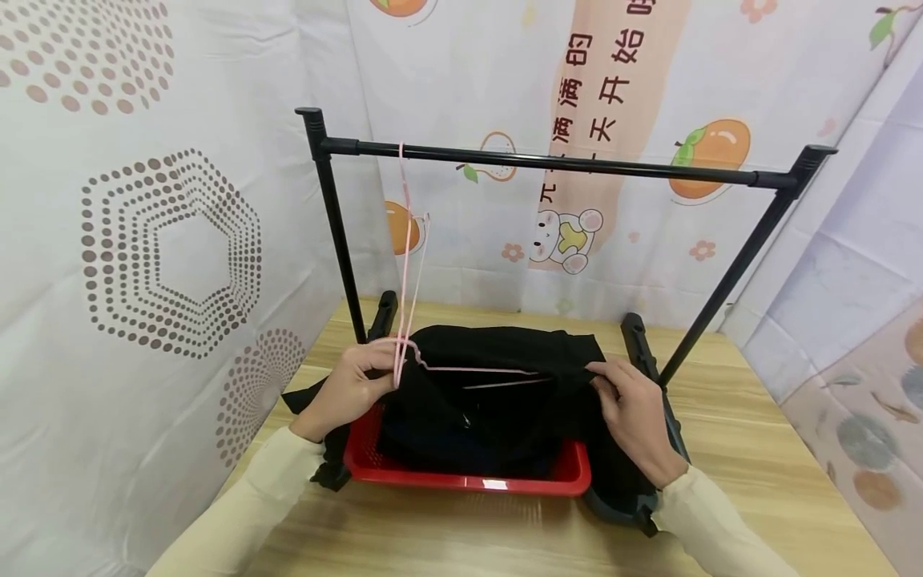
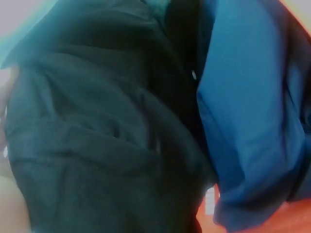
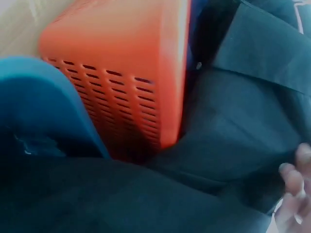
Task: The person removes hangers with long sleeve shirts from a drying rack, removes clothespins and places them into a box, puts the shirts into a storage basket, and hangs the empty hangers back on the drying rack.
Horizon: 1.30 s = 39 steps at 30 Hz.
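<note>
A black garment (image 1: 497,349) is held stretched between both hands, over a red basket (image 1: 469,481). A pink hanger (image 1: 476,369) lies in the garment's opening, its hook near the left hand (image 1: 349,393). That hand grips the garment's left end, its fingertips beside the bottom of a second pink hanger (image 1: 405,280). My right hand (image 1: 630,409) pinches the garment's right end between thumb and fingers. In the right wrist view, the fingertips (image 3: 291,179) sit at the cloth's edge. Beside the black cloth, the left wrist view shows blue fabric (image 2: 248,107).
A black rack (image 1: 548,162) stands across the wooden table (image 1: 447,545), with the second pink hanger on its bar. To the right of the basket is a blue basin (image 3: 43,92), partly covered by black cloth. Printed curtains (image 1: 238,64) hang behind and at the sides.
</note>
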Available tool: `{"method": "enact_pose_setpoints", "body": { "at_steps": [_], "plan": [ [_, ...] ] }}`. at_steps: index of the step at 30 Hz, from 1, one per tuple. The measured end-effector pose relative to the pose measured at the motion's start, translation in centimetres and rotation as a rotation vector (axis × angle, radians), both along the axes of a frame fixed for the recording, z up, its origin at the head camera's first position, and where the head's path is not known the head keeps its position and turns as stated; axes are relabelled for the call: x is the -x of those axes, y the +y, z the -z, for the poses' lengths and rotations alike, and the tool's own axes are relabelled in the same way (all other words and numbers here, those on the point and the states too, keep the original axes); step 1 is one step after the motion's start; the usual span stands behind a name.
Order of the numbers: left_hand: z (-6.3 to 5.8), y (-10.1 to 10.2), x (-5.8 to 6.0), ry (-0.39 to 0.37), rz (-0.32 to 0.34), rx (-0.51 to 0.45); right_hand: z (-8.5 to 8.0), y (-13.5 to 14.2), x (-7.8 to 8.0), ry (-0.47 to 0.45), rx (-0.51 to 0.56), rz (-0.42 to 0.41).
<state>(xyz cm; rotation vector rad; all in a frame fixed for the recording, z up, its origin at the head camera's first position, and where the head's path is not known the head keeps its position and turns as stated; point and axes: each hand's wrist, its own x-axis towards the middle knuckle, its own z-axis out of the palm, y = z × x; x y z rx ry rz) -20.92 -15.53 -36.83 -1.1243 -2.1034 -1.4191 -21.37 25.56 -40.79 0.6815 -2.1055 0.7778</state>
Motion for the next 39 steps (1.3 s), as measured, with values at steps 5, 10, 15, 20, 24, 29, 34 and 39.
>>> {"method": "enact_pose_setpoints", "body": {
  "at_steps": [5,10,15,20,24,29,34,39],
  "plan": [
    [0.2,0.0,0.2,-0.027,-0.083,-0.043,-0.8,0.4,-0.6,-0.28,0.173,-0.161],
    [0.3,0.0,0.4,0.045,-0.045,-0.044,-1.7,0.1,-0.7,-0.628,0.407,-0.287],
    [0.1,0.0,0.2,0.04,-0.008,-0.019,-1.8,-0.5,-0.4,-0.626,0.488,-0.247],
    [0.0,-0.2,0.1,-0.023,0.054,-0.02,-1.7,-0.8,-0.1,-0.578,0.51,-0.2],
    [-0.2,-0.5,-0.1,-0.043,0.08,0.003,-1.8,-0.8,0.0,-0.586,0.545,-0.214],
    [-0.3,-0.5,-0.1,-0.056,0.092,0.006,-1.8,-0.8,0.1,-0.624,0.478,-0.214],
    [0.1,-0.4,0.4,0.018,0.084,-0.027,-1.6,-0.7,0.0,-0.709,0.448,-0.175],
    [0.2,-0.2,0.8,0.028,0.006,-0.083,-1.2,-0.9,-0.1,-0.852,0.47,-0.176]
  ]
}}
